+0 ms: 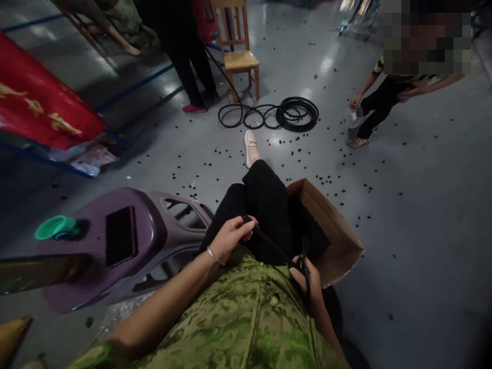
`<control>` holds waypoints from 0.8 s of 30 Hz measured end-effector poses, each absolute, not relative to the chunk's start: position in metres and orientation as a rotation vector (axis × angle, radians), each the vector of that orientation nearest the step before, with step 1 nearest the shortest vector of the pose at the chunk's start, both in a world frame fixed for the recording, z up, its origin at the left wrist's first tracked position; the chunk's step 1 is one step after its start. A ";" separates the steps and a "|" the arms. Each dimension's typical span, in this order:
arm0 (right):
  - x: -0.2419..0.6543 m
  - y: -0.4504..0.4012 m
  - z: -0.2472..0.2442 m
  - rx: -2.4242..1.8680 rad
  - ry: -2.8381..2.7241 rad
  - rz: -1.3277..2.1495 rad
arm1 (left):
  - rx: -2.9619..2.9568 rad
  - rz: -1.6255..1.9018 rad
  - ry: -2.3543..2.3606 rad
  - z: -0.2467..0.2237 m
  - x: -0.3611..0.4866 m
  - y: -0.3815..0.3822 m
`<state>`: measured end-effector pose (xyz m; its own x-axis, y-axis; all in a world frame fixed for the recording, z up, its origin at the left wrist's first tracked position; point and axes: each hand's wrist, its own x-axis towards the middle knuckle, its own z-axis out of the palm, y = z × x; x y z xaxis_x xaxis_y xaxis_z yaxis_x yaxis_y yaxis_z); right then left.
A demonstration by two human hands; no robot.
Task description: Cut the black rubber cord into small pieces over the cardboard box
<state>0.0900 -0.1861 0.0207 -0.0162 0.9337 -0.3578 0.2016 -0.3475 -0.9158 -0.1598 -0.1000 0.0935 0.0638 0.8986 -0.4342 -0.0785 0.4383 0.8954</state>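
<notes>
Across my lap runs a thin black rubber strip [273, 246], slanting down from left to right. My left hand [234, 233] pinches its upper end between thumb and fingers. Lower on the right, my right hand [310, 282] is closed around the strip, where dark lengths cross over the fingers. Just beyond that hand, an open cardboard box [332, 225] leans against my leg with a dark mass of black pieces inside. Shadow hides exactly what those pieces are.
A purple plastic stool [144, 205] at my left bears a phone [121, 236] and a green cup-like item [57, 227]. Ahead lie a coil of black hose [298, 114] and a wooden chair [240, 60]. Small black bits litter the floor. A person [384, 97] walks at right; another stands ahead.
</notes>
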 end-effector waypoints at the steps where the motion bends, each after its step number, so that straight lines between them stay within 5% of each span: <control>1: 0.090 -0.188 0.020 -1.584 -1.185 1.425 | 0.782 0.891 1.292 0.090 -0.157 -0.099; 16: 0.082 -0.205 -0.006 -1.571 -0.915 1.428 | 0.188 0.747 0.913 0.076 -0.105 -0.056; 24: 0.083 -0.199 -0.012 -1.503 -0.895 1.477 | 0.459 0.985 0.998 0.101 -0.085 -0.055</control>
<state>0.0835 -0.1994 -0.0120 0.0565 0.9113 -0.4078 -0.0596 -0.4046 -0.9125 -0.0848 -0.0548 0.1006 0.1829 0.8550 -0.4854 -0.4740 0.5092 0.7183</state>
